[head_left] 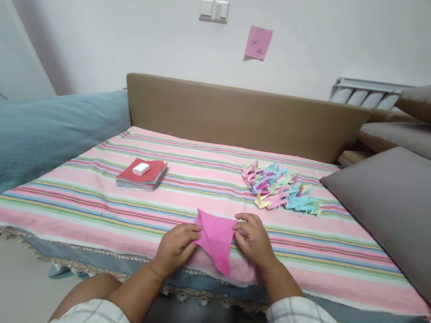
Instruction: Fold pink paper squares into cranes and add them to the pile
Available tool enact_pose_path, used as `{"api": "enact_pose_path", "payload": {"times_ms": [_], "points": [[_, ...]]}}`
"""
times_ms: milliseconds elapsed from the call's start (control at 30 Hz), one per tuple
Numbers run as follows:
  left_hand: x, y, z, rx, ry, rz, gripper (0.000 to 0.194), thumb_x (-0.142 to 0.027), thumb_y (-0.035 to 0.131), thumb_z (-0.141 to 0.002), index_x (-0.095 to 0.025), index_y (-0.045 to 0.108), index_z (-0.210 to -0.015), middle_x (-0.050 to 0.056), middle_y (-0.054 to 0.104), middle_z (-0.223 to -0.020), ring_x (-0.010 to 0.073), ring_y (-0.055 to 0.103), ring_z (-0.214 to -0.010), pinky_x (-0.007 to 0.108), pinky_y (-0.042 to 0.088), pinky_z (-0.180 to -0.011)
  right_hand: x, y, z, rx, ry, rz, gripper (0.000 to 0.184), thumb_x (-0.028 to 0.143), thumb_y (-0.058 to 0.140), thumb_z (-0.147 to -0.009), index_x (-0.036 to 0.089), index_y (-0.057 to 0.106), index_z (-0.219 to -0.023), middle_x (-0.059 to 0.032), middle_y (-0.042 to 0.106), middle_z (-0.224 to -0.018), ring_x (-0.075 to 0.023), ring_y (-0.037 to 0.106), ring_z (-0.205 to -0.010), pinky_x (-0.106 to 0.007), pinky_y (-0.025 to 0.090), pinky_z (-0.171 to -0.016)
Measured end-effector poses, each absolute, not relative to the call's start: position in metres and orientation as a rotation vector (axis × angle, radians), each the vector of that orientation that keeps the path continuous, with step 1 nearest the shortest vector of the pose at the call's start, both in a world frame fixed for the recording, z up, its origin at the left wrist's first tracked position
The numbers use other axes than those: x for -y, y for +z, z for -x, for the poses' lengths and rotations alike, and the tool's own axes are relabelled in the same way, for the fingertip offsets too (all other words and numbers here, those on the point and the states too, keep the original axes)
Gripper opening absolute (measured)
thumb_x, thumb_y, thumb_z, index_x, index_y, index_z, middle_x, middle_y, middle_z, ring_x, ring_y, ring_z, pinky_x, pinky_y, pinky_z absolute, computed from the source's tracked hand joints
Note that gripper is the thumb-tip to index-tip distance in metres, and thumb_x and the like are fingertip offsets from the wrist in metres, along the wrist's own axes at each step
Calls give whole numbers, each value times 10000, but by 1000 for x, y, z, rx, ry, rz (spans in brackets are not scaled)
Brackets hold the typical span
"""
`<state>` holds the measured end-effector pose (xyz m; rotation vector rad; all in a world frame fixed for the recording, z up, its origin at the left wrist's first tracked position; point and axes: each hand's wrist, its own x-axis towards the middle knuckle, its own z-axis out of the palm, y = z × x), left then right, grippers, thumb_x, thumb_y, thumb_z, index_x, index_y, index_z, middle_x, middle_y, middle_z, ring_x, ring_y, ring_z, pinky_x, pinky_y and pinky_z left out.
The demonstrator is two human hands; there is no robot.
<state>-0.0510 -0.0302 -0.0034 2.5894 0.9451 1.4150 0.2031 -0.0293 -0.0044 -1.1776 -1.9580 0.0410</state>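
- Paper, pink and creased, sits between my hands over striped cloth near its front edge, likely for easy reach.
- My left hand: thumb and fingers pinch paper's left side, probably so it can't slip.
- My right hand: fingers loosely bent, tips at right corner, perhaps steadying; can't tell if they pinch.
- Sheet stack farther left, white block on top, maybe as weight.
- Folded shapes bunched beyond my right hand, probably to leave me room.
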Motion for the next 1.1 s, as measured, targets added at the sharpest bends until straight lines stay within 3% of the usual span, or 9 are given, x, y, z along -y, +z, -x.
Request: {"api": "enact_pose_path", "payload": {"times_ms": [267, 467, 567, 700, 767, 867, 1100], "points": [[16, -9, 62, -1095, 1272, -2572, 155, -154, 481, -785, -209, 622, -820, 54, 690, -955, 154, 640, -899, 292, 532, -771, 36, 2, -207, 2036, -4, 1265, 136, 133, 510, -695, 228, 588, -753, -41, 626, -1045, -228, 500, -1013, -406, 335, -908], [6, -12, 73, -1140, 1021, -2636, 207, -101, 487, -722, -221, 624, -822, 38, 692, -952, 158, 635, -900, 300, 518, -782, 35, 2, -207, 2166, 95, 1295, 135, 108, 498, -652, 221, 539, -715, -13, 659, -880, -189, 536, -857, -376, 306, -889], [6, -9, 76, -1206, 920, -2628, 186, -110, 520, -713, -224, 629, -813, 29, 698, -906, 172, 629, -875, 362, 471, -865, 34, -2, -208, 2178, 153, 1330, 137, 106, 492, -647, 214, 544, -712, -5, 647, -797, -178, 537, -809, -364, 305, -879], [6, -4, 78, -1349, 854, -2589, 64, -236, 600, -744, -237, 645, -790, 17, 697, -911, 191, 616, -897, 467, 335, -987, 31, -8, -210, 2151, 223, 1377, 142, 143, 510, -697, 219, 589, -787, -5, 636, -795, -176, 541, -809, -356, 318, -866], [6, -4, 77, -1379, 867, -2573, 107, -336, 618, -761, -238, 659, -757, 23, 695, -939, 200, 605, -928, 450, 350, -962, 29, -10, -210, 2135, 249, 1408, 83, 235, 535, -760, 221, 607, -801, -16, 632, -838, -185, 535, -842, -351, 331, -845], [4, -5, 75, -1443, 905, -2538, 211, -408, 583, -795, -236, 675, -717, 27, 693, -954, 205, 593, -943, 406, 396, -890, 26, -12, -210, 2091, 274, 1466, 195, 362, 509, -832, 213, 607, -755, -32, 618, -871, -188, 520, -854, -336, 349, -808], [3, -7, 67, -1608, 965, -2459, 249, -387, 584, -784, -210, 632, -615, 43, 688, -969, 221, 586, -963, 403, 403, -876, 20, -21, -205, 1977, 203, 1601, 274, 396, 495, -845, 199, 529, -658, -33, 578, -819, -186, 494, -834, -310, 350, -778]]}}
